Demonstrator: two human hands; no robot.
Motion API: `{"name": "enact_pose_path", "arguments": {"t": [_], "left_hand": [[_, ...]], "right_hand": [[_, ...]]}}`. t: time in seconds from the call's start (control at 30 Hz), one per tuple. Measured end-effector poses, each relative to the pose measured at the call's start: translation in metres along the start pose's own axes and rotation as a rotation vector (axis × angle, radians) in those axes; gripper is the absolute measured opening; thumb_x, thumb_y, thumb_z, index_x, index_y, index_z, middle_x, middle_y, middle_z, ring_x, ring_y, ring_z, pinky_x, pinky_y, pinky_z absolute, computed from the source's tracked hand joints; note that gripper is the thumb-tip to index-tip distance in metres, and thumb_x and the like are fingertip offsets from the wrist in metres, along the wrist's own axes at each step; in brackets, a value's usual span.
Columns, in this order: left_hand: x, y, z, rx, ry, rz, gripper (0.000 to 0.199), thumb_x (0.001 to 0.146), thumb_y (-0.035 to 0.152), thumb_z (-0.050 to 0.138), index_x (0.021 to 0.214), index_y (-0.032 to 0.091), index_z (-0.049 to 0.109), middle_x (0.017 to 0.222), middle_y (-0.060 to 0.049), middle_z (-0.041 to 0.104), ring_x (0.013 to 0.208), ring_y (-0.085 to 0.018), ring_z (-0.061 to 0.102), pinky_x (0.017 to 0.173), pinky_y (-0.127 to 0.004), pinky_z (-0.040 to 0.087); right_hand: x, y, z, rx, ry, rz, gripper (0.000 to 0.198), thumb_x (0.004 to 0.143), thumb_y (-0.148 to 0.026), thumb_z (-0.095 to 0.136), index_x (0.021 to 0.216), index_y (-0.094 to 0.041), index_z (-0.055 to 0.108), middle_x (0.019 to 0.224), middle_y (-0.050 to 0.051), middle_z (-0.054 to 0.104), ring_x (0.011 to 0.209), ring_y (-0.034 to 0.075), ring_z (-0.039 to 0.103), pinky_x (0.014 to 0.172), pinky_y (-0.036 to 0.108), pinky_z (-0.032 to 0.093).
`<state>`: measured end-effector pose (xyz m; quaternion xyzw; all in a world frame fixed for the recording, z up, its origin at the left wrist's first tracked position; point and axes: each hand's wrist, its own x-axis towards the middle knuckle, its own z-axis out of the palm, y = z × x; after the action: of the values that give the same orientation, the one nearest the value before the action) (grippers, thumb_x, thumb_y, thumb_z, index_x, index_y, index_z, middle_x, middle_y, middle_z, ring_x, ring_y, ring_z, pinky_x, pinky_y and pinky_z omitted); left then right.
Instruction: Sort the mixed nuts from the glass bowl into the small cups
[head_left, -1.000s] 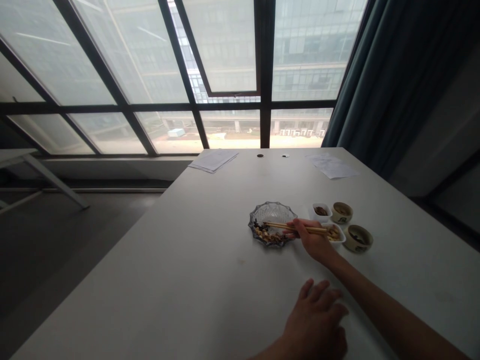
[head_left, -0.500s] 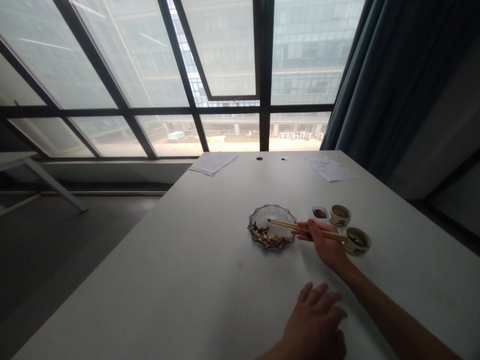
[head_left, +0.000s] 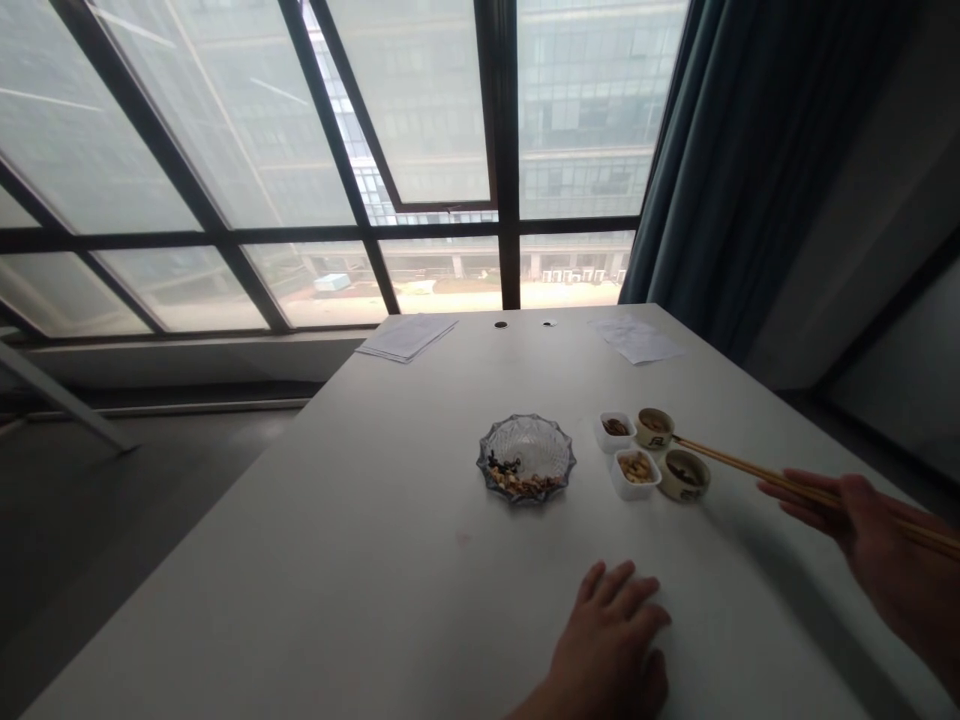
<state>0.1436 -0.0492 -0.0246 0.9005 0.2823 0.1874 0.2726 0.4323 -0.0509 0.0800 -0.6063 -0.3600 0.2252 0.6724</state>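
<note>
My right hand (head_left: 862, 525) grips a pair of wooden chopsticks (head_left: 750, 467) over the table's right side. Their tips point left, close to the two round ceramic cups, a far one (head_left: 654, 440) and a near one (head_left: 684, 490), both with dark bits inside. Beside these cups stand two white square dishes: the far dish (head_left: 616, 443) has brown pieces, the near dish (head_left: 636, 490) pale tan pieces. A scalloped glass bowl (head_left: 546, 455) holds dark and tan dried pieces along its near left side. My left hand (head_left: 611, 635) rests on the table with its fingers spread, holding nothing.
The white table (head_left: 337, 520) reaches to the windows. Paper sheets lie at its far left (head_left: 409, 338) and a crumpled sheet (head_left: 637, 337) at its far right. Two round holes sit near the back edge. A dark curtain (head_left: 697, 200) hangs at the right.
My right hand has moved from over the glass bowl to the right with the chopsticks, uncovering the near white dish. The view has shifted slightly; my left hand stays on the table.
</note>
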Motion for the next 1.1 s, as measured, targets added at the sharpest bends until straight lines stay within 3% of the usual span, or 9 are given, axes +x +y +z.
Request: {"name": "enact_pose_path", "arguments": {"t": [0.23,0.4,0.5,0.77,1.1], "left_hand": [[0.001,0.001,-0.004,0.009,-0.026,-0.016,0.033,0.1,0.038,0.058,0.132,0.032,0.056,0.156,0.003,0.048,0.149,-0.025,0.034,0.126,-0.053,0.018],[0.001,0.001,-0.005,0.013,-0.032,-0.019,0.032,0.1,0.039,0.057,0.132,0.034,0.055,0.156,0.004,0.048,0.149,-0.024,0.033,0.126,-0.053,0.018],[0.001,0.001,-0.004,0.019,-0.028,-0.024,0.032,0.1,0.039,0.057,0.132,0.034,0.056,0.156,0.004,0.048,0.15,-0.024,0.033,0.126,-0.052,0.018],[0.001,0.002,-0.006,-0.003,-0.022,-0.016,0.032,0.1,0.037,0.058,0.132,0.032,0.057,0.155,0.002,0.049,0.149,-0.026,0.034,0.126,-0.054,0.018],[0.001,0.006,-0.008,0.024,-0.022,-0.028,0.032,0.101,0.038,0.058,0.132,0.032,0.057,0.155,0.002,0.049,0.149,-0.025,0.034,0.126,-0.051,0.017]], "right_hand": [[-0.004,0.024,-0.031,-0.033,0.084,0.155,0.043,0.086,-0.057,0.07,0.093,-0.016,0.08,0.09,0.018,0.08,0.085,0.035,0.079,0.087,0.035,0.064],[-0.001,0.039,-0.038,-0.02,0.046,0.182,0.044,0.082,-0.058,0.075,0.092,-0.016,0.081,0.089,0.02,0.08,0.085,0.036,0.079,0.088,0.038,0.063],[0.0,0.042,-0.041,-0.028,0.023,0.191,0.045,0.081,-0.058,0.075,0.092,-0.015,0.081,0.088,0.02,0.079,0.083,0.036,0.079,0.086,0.04,0.064],[-0.003,0.027,-0.036,-0.048,0.038,0.169,0.039,0.085,-0.053,0.074,0.092,-0.016,0.082,0.087,0.018,0.08,0.081,0.033,0.08,0.083,0.027,0.064],[-0.001,0.038,-0.035,-0.073,0.005,0.134,0.046,0.083,-0.06,0.074,0.095,-0.016,0.08,0.089,0.017,0.08,0.083,0.033,0.08,0.089,0.038,0.063]]}}
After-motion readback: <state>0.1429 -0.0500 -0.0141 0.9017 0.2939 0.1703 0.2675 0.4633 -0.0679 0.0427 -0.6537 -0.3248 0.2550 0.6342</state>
